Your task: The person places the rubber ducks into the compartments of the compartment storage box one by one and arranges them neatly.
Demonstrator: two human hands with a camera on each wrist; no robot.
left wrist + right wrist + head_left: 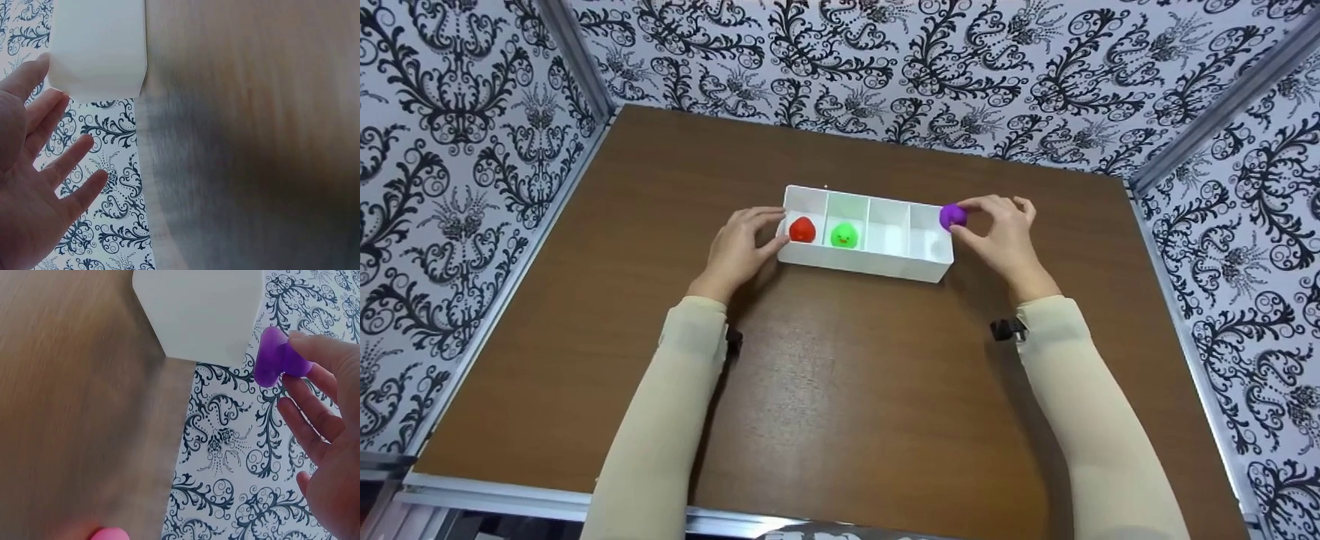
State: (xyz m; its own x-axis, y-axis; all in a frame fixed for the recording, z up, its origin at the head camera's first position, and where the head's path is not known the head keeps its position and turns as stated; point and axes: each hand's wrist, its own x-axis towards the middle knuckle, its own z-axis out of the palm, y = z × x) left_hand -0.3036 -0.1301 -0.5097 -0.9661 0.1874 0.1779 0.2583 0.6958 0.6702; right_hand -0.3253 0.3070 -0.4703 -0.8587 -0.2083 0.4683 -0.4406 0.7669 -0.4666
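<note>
A white box (862,262) with several compartments in a row stands on the table. In its leftmost compartment lies a red toy (802,229), and beside it a green rubber duck (844,235) with an orange beak sits in the second. At the box's left end, my left hand (741,247) grips the edge with thumb and fingers; its other fingers spread loosely in the left wrist view. My right hand (1003,234) pinches a small purple rubber duck (273,357) between thumb and fingers, above the box's right end. The two right compartments hold nothing.
The brown table (847,375) is bordered by metal rails and walls with black-and-white scroll pattern (960,60). A pink object (110,534) shows partly at the lower edge of the right wrist view. Dark wrist-camera mounts sit at both sleeves.
</note>
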